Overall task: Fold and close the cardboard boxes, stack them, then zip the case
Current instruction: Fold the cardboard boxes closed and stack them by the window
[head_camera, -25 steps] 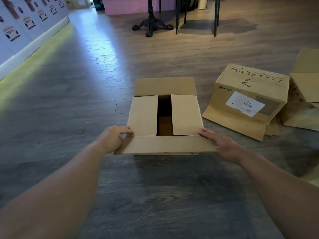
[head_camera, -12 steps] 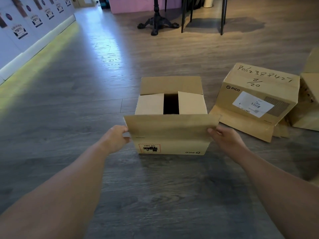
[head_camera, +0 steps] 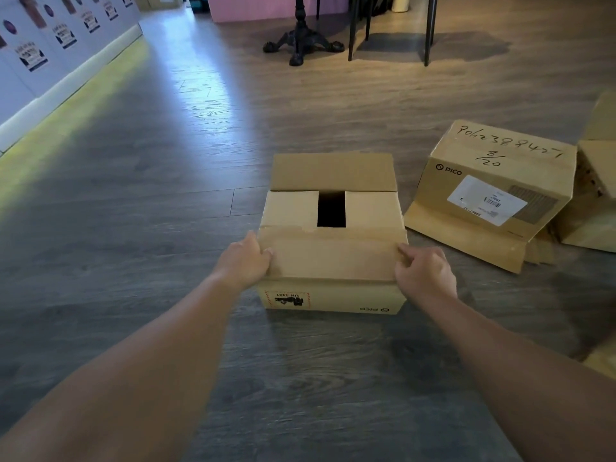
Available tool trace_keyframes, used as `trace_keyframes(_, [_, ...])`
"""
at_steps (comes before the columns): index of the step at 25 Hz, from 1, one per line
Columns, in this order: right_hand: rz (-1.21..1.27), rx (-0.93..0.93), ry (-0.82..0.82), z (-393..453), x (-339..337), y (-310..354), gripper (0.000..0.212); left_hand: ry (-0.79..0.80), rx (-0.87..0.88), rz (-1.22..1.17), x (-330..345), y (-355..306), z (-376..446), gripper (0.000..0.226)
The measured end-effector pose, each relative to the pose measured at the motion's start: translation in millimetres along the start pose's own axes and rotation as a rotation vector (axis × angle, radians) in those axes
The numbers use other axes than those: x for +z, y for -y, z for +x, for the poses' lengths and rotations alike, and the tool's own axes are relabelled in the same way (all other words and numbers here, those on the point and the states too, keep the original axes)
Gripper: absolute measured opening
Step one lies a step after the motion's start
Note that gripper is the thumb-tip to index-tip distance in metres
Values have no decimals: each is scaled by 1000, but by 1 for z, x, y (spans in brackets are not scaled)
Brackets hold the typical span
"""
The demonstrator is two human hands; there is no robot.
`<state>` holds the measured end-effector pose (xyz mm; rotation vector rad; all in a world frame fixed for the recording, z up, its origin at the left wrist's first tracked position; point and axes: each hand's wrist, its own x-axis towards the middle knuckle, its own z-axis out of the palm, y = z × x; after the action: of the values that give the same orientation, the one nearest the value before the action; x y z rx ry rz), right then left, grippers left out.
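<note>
A brown cardboard box [head_camera: 333, 295] stands on the floor in front of me. Its two side flaps are folded in with a dark gap [head_camera: 331, 209] between them. The near flap [head_camera: 333, 255] lies folded down over them. My left hand [head_camera: 245, 263] grips that flap's left end and my right hand [head_camera: 421, 273] grips its right end. The far flap [head_camera: 333, 171] still stands open. A second box [head_camera: 496, 185] with handwritten numbers and a white label lies tilted to the right, a flap spread out below it. No case is in view.
A third box [head_camera: 596, 201] sits at the right edge, and a cardboard corner [head_camera: 603, 365] shows lower right. Black table and chair legs [head_camera: 301, 41] stand at the back. White cartons [head_camera: 36, 51] line the left wall on grey wood flooring.
The near flap was lying out flat towards me; both hands lifted it up and folded it over the side flaps onto the top of the box.
</note>
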<state>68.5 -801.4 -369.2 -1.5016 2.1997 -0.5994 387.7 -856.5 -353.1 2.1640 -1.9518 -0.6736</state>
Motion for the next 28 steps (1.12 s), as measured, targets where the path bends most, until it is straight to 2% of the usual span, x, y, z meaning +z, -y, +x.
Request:
trace_keyframes(2, [-58,-84,-8,-4,-3,-12,37,82,-4,56,0,-2,2,26])
trace_keyframes(6, [-126,-287,-129,-14,-15,-37,21,131,-20,-41,2,-22,11,31])
trace_keyframes(8, [-126,-275,-189,-15,-23,-47,17,140,-5,-12,4,-33,14,35])
trace_keyframes(11, [-21,-113,-197,-10,-39,-58,12,229,100,138,4,-45,15,36])
trace_keyframes(14, [74,178,-89,0,-53,-77,18,297,223,265,6,-55,16,42])
trace_keyframes(15, [82,265,-69,3,-56,-83,28,302,244,256,9,-59,14,44])
trace_keyframes(17, [120,345,-71,9,-60,-93,32,300,273,207,14,-64,11,46])
trace_keyframes(20, [227,344,-55,19,-68,-95,19,310,302,168,18,-70,10,44])
trace_keyframes(24, [346,223,59,32,-82,-93,52,331,299,217,22,-76,10,38])
trace_keyframes(26, [428,209,63,33,-84,-93,58,306,272,172,27,-78,6,32])
trace_keyframes(28, [531,218,26,34,-85,-92,59,242,243,138,33,-83,1,36])
